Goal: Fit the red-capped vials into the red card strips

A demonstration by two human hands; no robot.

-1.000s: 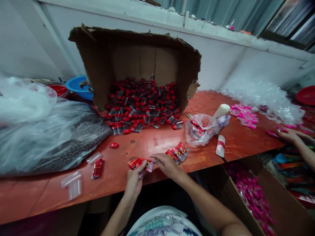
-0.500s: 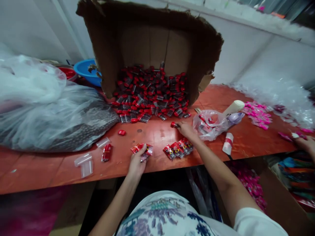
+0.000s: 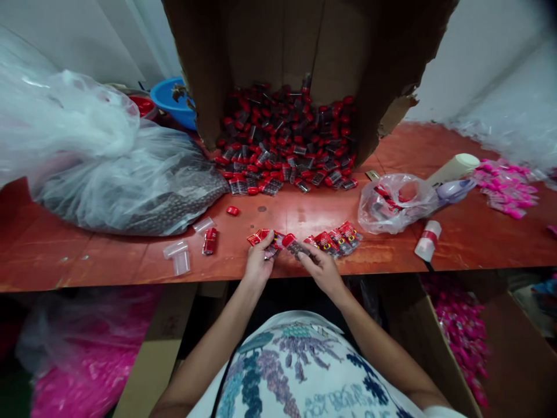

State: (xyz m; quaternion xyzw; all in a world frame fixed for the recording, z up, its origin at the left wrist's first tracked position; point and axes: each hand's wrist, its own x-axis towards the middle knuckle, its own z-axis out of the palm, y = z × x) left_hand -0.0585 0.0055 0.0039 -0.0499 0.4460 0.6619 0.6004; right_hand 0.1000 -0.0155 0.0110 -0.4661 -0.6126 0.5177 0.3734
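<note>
My left hand (image 3: 259, 264) is closed on some small red printed packets (image 3: 257, 236) above the table's front edge. In my right hand (image 3: 322, 268) is a small clear container with a red cap (image 3: 293, 245) and dark contents, its capped end close to the packets. My fingers partly hide both. Just right of my right hand, a row of overlapping red packets with dark contents (image 3: 340, 240) lies on the table. More red-capped containers (image 3: 282, 152) are heaped in a torn cardboard box (image 3: 300, 49) lying on its side.
A clear bag of dark beads (image 3: 143, 180) slumps on the left near a blue basin (image 3: 172, 98). A red bundle (image 3: 209, 240), clear plastic pieces (image 3: 179, 255) and a loose red cap (image 3: 232, 211) lie nearer. Rightward are a small plastic bag (image 3: 391, 203), a roll (image 3: 428, 240) and pink pieces (image 3: 507, 186).
My right hand has brought the red-capped container from near the heap toward my left hand, which still holds the packets. The view has shifted, and the other person's hand at right is out of sight.
</note>
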